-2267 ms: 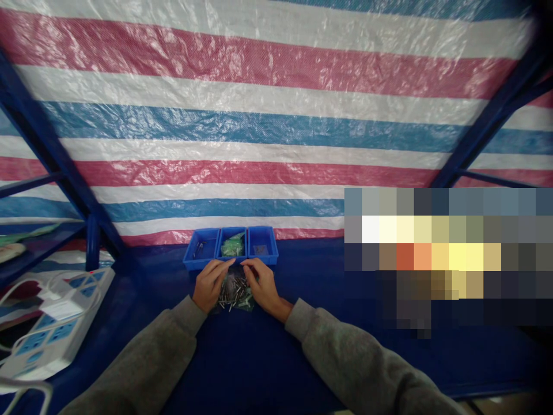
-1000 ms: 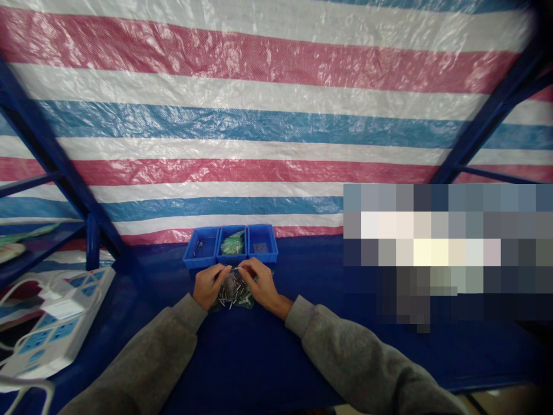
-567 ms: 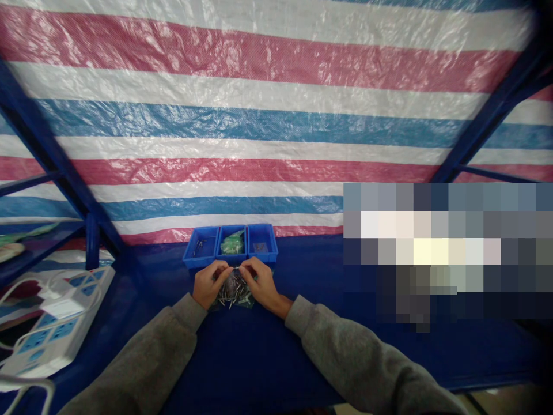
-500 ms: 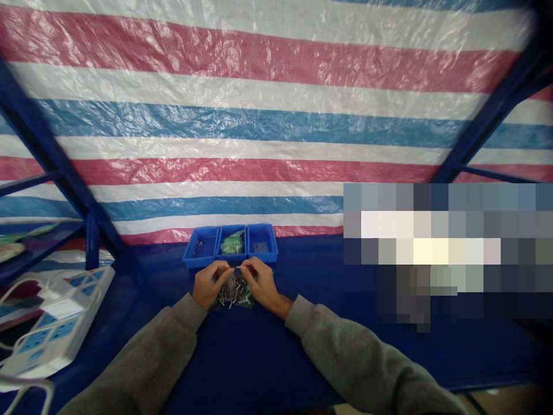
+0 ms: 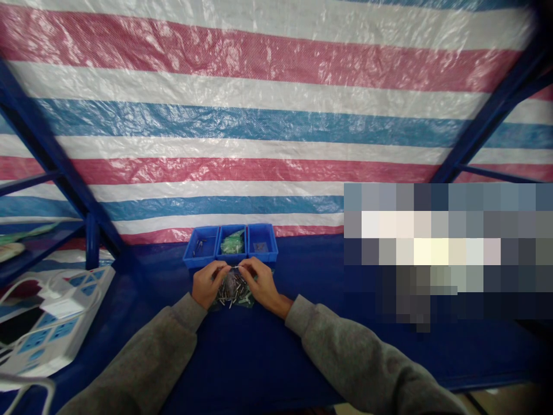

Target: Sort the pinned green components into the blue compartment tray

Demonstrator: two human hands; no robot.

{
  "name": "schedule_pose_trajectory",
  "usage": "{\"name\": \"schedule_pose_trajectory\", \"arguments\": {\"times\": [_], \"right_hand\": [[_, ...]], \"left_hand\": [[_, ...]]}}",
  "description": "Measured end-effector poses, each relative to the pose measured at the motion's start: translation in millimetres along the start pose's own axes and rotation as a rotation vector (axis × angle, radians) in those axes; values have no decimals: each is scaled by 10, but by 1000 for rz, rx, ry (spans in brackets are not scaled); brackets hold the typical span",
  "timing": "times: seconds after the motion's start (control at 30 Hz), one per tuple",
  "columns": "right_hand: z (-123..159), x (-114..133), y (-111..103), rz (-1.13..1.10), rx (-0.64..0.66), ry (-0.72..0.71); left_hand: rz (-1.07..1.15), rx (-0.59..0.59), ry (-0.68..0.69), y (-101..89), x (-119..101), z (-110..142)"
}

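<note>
My left hand [image 5: 209, 282] and my right hand [image 5: 260, 282] meet above a heap of small metal pieces, each with thumb and fingers pinched. Between the fingertips runs a thin, screw-like metal piece [image 5: 234, 267], gripped at both ends. It is too small to make out in detail. Below the hands, the heap of screw-like pieces [image 5: 231, 297] lies on what looks like clear plastic, with some greenish bits at its right side. Just behind the hands stand three joined blue bins: the left bin [image 5: 188, 262] with a few thin pieces, the middle bin [image 5: 218, 259] with green plastic packets, the right bin [image 5: 275, 251] with small greyish pieces.
The blue table [image 5: 250, 369] spreads around the hands. At the left lies a white power strip [image 5: 82, 340] with plugs and cables. Blue metal posts [image 5: 88, 213] stand at both sides, and a striped plastic sheet [image 5: 259, 127] hangs behind. A blurred-out patch covers the right.
Both hands stay nearly in place over the heap. The fingertips of my right hand have shifted slightly left and up, and the held piece shows a little more darkly.
</note>
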State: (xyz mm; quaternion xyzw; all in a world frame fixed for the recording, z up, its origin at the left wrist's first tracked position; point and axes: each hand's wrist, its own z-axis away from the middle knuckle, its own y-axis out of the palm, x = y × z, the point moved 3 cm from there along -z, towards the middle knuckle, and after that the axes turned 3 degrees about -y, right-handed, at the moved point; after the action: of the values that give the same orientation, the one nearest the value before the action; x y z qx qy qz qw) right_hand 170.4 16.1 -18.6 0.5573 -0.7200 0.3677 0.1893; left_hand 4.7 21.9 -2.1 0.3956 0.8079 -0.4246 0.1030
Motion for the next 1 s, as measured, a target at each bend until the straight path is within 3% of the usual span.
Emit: {"name": "schedule_pose_trajectory", "arguments": {"times": [0.33, 0.83, 1.0], "right_hand": [[-13, -2, -3, 33, -28, -26], [2, 16, 15, 14, 28, -47], [-6, 13, 11, 26, 2, -32]], "left_hand": [[39, -9, 51, -25, -54, 3], [-41, -9, -36, -41, -29, 2], [-13, 3, 27, -48, -65, 7]]}}
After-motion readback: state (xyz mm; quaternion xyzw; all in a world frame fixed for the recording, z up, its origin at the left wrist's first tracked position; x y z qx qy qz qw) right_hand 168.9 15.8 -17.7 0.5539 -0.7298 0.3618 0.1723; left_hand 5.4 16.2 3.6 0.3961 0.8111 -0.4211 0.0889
